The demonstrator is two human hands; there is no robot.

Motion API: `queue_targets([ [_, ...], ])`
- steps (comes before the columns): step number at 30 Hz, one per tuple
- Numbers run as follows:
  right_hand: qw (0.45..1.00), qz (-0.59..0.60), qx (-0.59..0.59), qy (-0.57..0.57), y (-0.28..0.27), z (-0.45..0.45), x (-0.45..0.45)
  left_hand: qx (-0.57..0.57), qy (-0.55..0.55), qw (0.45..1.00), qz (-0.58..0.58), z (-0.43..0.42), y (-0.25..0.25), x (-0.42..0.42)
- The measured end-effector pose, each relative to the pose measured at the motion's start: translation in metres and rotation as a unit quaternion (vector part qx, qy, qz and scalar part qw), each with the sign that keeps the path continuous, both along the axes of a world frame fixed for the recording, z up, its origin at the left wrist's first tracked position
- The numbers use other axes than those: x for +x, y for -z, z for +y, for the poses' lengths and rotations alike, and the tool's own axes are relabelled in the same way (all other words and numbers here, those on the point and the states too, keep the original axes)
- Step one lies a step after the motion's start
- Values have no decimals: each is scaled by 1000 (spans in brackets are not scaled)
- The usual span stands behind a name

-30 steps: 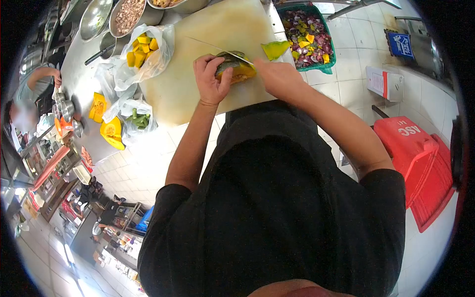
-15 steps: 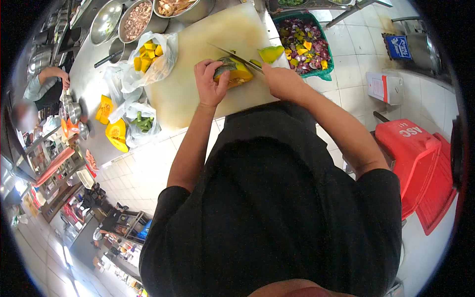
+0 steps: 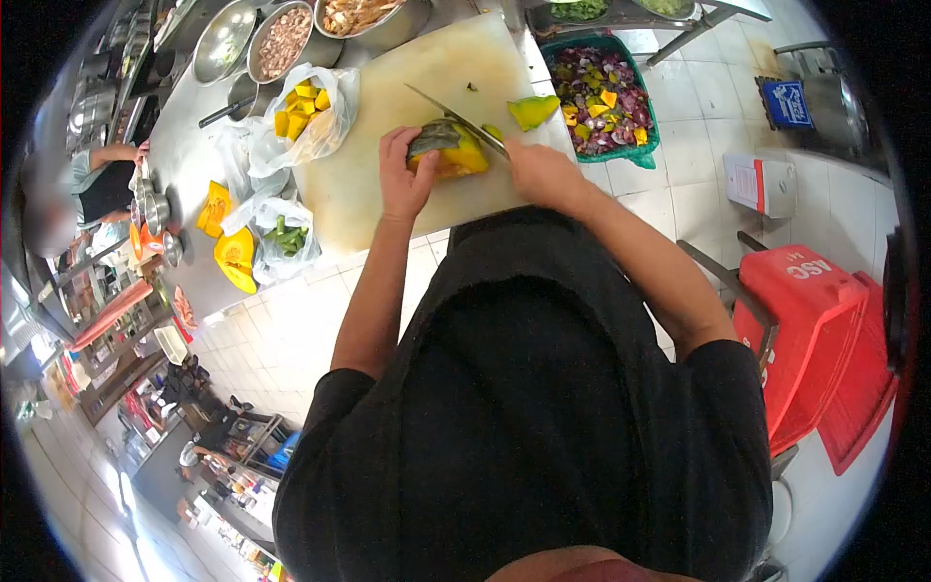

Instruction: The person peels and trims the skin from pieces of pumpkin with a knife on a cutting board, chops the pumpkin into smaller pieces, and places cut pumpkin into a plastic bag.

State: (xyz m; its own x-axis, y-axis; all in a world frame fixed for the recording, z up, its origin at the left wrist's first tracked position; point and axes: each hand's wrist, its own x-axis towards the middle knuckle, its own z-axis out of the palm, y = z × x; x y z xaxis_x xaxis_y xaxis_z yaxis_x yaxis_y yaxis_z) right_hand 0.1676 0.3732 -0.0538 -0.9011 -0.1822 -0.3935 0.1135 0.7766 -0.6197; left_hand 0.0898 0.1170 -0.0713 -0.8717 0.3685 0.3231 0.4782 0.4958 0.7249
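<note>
On the cutting board (image 3: 359, 209) lies a pumpkin piece (image 3: 454, 155) with dark green rind and orange flesh. My left hand (image 3: 404, 179) grips it from the left side. A knife (image 3: 456, 118) is in my right hand (image 3: 543, 177), its blade slanting to the upper left along the far right side of the piece. Just right of the blade sits a small rind scrap (image 3: 492, 131). A flatter yellow-green piece (image 3: 532, 112) rests at the board's right edge, and a tiny dark bit (image 3: 471, 87) lies farther up.
Left of the board are a bag of pumpkin chunks (image 3: 303, 105), a bag of green vegetables (image 3: 284, 236) and two pumpkin wedges (image 3: 235, 259). Metal bowls (image 3: 279, 41) stand beyond. A green-lined crate of scraps (image 3: 601, 102) is at right. Another person (image 3: 105, 184) stands far left.
The blade has moved off the top of the pumpkin piece to its right side. A small rind scrap now lies apart on the board. The view has shifted slightly.
</note>
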Motion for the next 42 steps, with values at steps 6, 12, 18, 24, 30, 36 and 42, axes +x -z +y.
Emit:
queue_targets([
  [6, 997, -30, 19, -69, -19, -12, 21, -30, -11, 999, -25, -44, -17, 13],
  [12, 994, 77, -24, -73, -42, -41, 10, -28, -63, 997, -25, -27, -7, 24],
  [18, 986, 147, 10, -83, -35, -62, 16, -35, -62, 997, -15, -28, -3, 23],
  [24, 996, 81, 12, -32, -28, -78, -5, -4, -60, 998, -10, -27, 3, 20],
  [30, 998, 37, 27, -40, -28, -76, -21, 9, -45, 999, -5, -27, 5, 20],
  [36, 1000, 0, 6, 11, -26, -74, -5, 0, -29, 1000, 12, -16, 3, 33],
  [42, 1000, 5, 15, -17, -7, -66, -21, 4, -21, 1000, 10, -18, 1, 34],
])
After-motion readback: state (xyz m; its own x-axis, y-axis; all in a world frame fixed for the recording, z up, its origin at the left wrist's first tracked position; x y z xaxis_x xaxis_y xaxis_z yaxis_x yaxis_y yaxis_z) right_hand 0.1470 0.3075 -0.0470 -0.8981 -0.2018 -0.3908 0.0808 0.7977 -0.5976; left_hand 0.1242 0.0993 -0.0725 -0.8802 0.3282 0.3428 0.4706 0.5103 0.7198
